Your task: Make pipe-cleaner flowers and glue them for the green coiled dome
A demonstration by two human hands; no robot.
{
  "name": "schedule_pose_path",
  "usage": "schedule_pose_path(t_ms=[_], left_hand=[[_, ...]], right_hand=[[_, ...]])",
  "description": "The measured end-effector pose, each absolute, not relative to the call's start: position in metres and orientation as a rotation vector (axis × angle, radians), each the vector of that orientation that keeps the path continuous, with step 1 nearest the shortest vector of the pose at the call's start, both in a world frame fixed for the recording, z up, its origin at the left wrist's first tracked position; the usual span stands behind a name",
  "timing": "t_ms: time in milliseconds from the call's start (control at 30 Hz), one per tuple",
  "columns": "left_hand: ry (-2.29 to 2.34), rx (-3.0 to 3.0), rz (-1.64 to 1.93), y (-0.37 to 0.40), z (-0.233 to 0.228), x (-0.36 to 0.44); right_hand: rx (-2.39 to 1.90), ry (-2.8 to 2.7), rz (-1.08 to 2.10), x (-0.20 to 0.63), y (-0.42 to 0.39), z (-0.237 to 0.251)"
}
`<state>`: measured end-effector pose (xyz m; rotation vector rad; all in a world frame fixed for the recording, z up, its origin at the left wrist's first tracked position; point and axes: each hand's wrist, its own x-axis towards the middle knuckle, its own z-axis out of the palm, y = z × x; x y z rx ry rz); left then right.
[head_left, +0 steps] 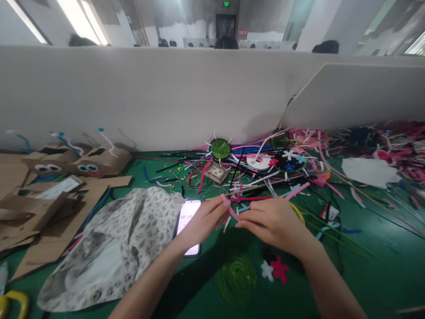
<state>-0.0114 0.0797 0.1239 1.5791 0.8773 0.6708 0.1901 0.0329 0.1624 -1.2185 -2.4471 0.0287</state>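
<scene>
Head view, hands: the left hand (203,220) and the right hand (272,220) are meeting over the green table (381,266), close in front of the person
Left hand grip: its fingers are pinching shut on one end of a pink fuzzy stick (230,209)
Right hand grip: its fingers are closing on the same pink fuzzy stick, at the bent part between the two hands
Pink fuzzy stick: it is being held up just above the table, and a long pink piece is sticking out past the right hand, up and to the right
Phone: a lit phone (188,221) is lying flat on the table, partly under the left hand
Cloth: a flowery grey cloth (113,252) is lying crumpled just left of the phone
Green coil: a see-through green coil (236,278) is sitting on the table between the two arms
Felt flowers: a white one and a red one (275,269) are lying just beside the coil
Pile: lots of coloured fuzzy sticks and bits (299,164) are heaping up behind the hands
Cardboard: brown cardboard shapes with googly eyes (66,166) are resting at the far left
Wall: a white board (149,93) is standing behind the table
</scene>
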Motion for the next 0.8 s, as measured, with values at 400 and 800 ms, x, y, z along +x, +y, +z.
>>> schedule_pose_path(t_ms=[400,800], left_hand=[[0.592,1.638,0.242,0.099,0.113,-0.027],[0.630,1.531,0.223,0.093,0.130,-0.029]], right_hand=[[-1.261,-2.628,0.162,0.191,0.050,0.165],[-1.211,-2.563,0.341,0.191,0.050,0.173]])
